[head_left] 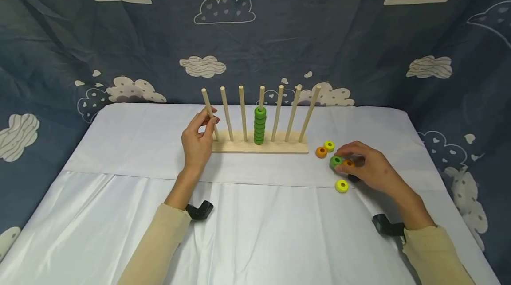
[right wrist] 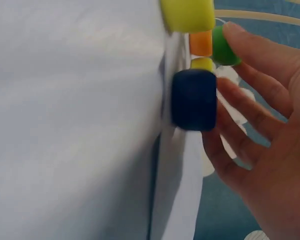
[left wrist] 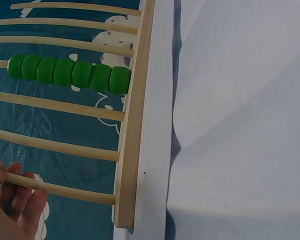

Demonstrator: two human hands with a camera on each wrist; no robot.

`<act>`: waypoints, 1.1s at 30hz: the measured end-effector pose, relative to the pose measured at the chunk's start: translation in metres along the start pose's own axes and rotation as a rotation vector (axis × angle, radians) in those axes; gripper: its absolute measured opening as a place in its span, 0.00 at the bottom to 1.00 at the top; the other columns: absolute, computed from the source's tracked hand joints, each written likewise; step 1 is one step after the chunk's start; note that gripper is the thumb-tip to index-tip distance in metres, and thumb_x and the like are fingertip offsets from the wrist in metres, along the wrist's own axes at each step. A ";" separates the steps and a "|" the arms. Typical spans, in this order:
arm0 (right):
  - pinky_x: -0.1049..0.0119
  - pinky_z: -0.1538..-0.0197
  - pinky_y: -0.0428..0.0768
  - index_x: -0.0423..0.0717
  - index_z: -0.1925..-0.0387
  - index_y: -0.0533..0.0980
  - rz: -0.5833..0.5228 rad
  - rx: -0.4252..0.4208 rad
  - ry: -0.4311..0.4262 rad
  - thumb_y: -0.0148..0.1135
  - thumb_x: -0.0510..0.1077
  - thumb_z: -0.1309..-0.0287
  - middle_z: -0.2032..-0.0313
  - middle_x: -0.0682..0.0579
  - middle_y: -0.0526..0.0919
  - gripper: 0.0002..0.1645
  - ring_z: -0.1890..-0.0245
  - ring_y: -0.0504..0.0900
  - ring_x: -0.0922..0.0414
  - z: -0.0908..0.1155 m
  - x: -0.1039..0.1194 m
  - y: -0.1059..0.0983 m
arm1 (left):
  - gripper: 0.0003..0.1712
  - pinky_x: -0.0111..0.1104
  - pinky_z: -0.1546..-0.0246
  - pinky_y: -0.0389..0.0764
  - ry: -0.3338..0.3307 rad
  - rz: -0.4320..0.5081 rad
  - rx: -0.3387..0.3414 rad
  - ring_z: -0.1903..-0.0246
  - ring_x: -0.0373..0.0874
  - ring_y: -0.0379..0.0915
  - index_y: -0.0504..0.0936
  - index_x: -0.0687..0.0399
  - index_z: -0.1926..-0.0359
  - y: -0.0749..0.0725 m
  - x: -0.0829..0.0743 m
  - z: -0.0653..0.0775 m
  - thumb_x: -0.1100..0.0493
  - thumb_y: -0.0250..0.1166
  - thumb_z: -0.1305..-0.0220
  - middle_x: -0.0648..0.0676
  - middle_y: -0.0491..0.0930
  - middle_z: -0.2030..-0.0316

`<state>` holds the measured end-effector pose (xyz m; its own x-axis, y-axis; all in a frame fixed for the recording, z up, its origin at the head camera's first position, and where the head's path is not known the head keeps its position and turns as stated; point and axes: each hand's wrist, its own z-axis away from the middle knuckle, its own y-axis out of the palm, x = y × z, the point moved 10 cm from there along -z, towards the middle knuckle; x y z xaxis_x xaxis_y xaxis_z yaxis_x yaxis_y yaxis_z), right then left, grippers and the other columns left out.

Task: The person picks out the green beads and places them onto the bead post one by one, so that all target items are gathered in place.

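A wooden stand bears a row of upright pegs, and a stack of green beads sits on its middle peg. My left hand grips the leftmost peg between thumb and fingers. On the right, my right hand pinches a single green bead between thumb and fingers; the right wrist view shows this green bead raised off the cloth. Under and beside that hand lie a dark blue bead and an orange bead, partly hidden by the fingers in the head view.
Another orange bead and a yellow bead lie right of the stand. A second yellow bead is nearer the front. White cloth covers the table, and a dark cloud-patterned curtain hangs behind it.
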<state>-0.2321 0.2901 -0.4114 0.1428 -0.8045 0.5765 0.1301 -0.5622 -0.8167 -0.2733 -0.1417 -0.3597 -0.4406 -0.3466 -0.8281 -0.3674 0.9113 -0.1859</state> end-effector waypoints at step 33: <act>0.89 0.48 0.78 0.48 0.39 0.80 -0.254 -0.197 -0.095 0.73 0.39 0.37 0.46 0.49 0.82 0.25 0.50 0.81 0.68 -0.017 0.063 -0.025 | 0.11 0.14 0.71 0.79 -0.012 0.002 0.005 0.56 0.52 0.86 0.87 0.55 0.47 0.001 0.002 0.000 0.61 0.66 0.27 0.60 0.90 0.58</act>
<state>-0.2428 0.2504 -0.3554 0.2224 -0.6178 0.7542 -0.0173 -0.7759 -0.6306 -0.2750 -0.1419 -0.3617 -0.4315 -0.3423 -0.8346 -0.3621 0.9131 -0.1873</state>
